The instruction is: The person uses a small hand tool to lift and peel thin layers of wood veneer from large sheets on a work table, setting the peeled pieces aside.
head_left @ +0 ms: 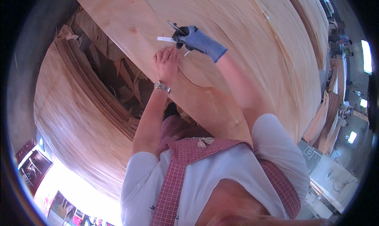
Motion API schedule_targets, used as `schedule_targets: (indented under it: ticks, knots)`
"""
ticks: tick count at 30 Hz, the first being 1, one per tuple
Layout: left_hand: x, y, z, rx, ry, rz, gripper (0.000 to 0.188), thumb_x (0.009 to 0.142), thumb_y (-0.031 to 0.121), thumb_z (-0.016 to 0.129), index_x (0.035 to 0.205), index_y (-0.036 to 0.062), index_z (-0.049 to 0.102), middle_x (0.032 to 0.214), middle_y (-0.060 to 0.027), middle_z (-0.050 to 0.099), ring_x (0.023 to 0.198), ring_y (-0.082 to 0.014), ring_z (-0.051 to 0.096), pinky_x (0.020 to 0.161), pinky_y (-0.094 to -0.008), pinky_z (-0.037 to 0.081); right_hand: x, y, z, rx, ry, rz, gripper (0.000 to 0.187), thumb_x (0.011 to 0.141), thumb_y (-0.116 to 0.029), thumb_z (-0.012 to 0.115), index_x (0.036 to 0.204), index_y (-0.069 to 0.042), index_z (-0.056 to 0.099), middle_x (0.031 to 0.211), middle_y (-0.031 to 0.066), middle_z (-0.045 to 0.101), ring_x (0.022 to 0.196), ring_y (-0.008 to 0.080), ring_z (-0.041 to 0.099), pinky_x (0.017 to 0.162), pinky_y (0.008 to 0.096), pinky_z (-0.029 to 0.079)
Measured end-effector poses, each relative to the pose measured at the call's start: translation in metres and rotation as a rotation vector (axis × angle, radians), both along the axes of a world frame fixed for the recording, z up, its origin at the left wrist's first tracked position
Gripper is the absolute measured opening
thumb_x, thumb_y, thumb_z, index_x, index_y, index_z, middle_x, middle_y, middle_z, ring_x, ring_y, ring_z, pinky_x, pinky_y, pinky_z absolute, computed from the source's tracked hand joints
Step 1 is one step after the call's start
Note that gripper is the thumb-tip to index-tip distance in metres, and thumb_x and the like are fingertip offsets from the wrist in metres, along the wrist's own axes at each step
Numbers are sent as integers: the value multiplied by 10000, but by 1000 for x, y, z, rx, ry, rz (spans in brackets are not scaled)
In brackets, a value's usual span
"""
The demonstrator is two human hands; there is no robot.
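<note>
My right hand (pixel 187 38), in a blue-grey glove with dark fingertips, is closed around a slim dark metal tool (pixel 173 26) that looks like a knife; its exact kind is unclear. A narrow white strip (pixel 164 39), like tape, sticks out to the left of those gloved fingers. A short white piece (pixel 187 53) shows just under the glove. Close beside it, my bare left hand (pixel 166 62) rests with bent, slightly parted fingers on a thin wood veneer sheet (pixel 213 103), near its left edge. A metal watch (pixel 162 86) circles the left wrist.
On the left lies another veneer stack (pixel 75 119) with layered brown edges. Torn veneer scraps (pixel 126 76) fill the gap between the stacks. A dark split (pixel 304 20) runs through the wood at upper right. Beyond it stand a pale table (pixel 331 178) and more wood sheets (pixel 321 119).
</note>
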State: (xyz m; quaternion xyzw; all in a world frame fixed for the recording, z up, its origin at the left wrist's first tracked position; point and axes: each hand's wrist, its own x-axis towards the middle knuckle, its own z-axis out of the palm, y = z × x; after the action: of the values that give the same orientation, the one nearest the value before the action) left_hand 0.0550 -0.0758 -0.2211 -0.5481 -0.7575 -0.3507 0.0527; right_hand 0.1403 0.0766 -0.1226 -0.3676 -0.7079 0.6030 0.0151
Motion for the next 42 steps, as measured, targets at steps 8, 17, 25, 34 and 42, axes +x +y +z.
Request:
schedule_targets:
  ticks: [8,17,25,34,42]
  knots:
    - [-10,8,34,-354,29,53,627,823,295,664,1401,164,459,1448,-21,434,1339,-251,374,1088,-500,263,-7,26,-30,-19,-197,53,238,897,-281,628,921,-46,656,742,49,668,554,112,550,487,281,422]
    - [-8,19,29,-508,195,-23,676,818,395,660,1417,173,441,1469,-10,412,1351,-271,354,1103,-606,178,-7,18,-8,1159,-633,403,169,857,-178,573,930,-58,665,938,165,696,843,318,695,672,433,544]
    - [12,14,57,-292,176,-165,554,789,317,705,1298,157,554,1367,-26,513,1216,-282,450,1041,-487,317,172,-105,19,-335,27,-695,225,943,-218,594,1070,-36,630,849,78,719,486,85,507,459,224,421]
    - [104,-32,58,-190,177,-807,403,785,218,698,1182,215,627,1410,-19,478,1331,-264,390,1067,-464,297,191,-190,-27,-475,151,-1087,233,931,-295,638,1010,-76,635,807,39,697,478,107,564,394,244,376]
    - [108,-35,49,-288,195,-839,431,812,220,679,1238,242,617,1388,17,501,1330,-233,402,1088,-494,262,205,-224,-39,-455,101,-1156,185,916,-274,646,879,-94,633,695,31,664,468,97,562,381,239,373]
